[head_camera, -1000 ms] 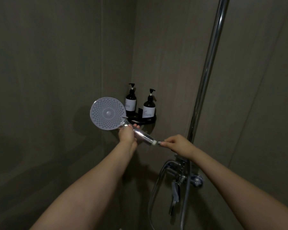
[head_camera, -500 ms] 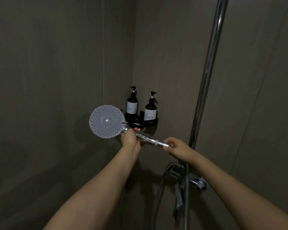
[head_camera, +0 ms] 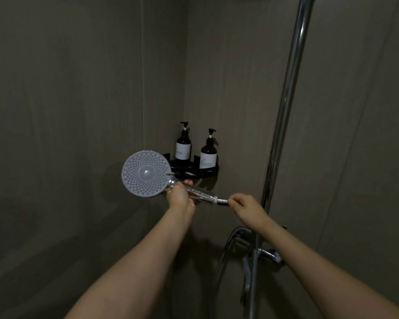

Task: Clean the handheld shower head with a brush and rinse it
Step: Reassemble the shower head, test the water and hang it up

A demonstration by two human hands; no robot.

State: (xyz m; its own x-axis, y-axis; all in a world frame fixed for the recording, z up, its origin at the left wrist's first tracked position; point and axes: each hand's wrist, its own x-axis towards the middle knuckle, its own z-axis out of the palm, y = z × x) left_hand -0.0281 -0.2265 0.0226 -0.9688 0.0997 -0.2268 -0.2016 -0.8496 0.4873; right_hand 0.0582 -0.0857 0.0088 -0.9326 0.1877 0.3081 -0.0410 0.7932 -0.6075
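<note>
Here, line by line:
Left fingers [head_camera: 189,182]: curling round the upper handle of the shower head, just below the round face; only fingertips are peeking past the far side of the handle; the rest is hiding behind the back of the hand.
Left hand [head_camera: 179,196]: gripping the handle from beneath; the wrist is bending upward; the bare forearm is running down toward the lower left edge of the view.
Right fingers [head_camera: 233,200]: pinching the dark metal end fitting at the bottom of the handle, thumb underneath and fingers curled on top.
Right hand [head_camera: 248,209]: holding that end; the forearm is stretching away toward the lower right corner of the view.
Shower head [head_camera: 145,174]: being held in the air between both hands, in front of the wall corner; its grey nozzle face is turning toward the camera; the clear handle is slanting down to the right; droplets are showing along the top rim.
Corner shelf [head_camera: 208,172]: black; sitting in the wall corner just behind the shower head's handle.
Pump bottles [head_camera: 183,143]: two dark ones with pale labels; standing upright side by side on the shelf.
Riser pipe [head_camera: 288,93]: chrome; running up the right wall.
Mixer tap [head_camera: 266,252]: sitting below the right hand; a hose is looping beside it.
</note>
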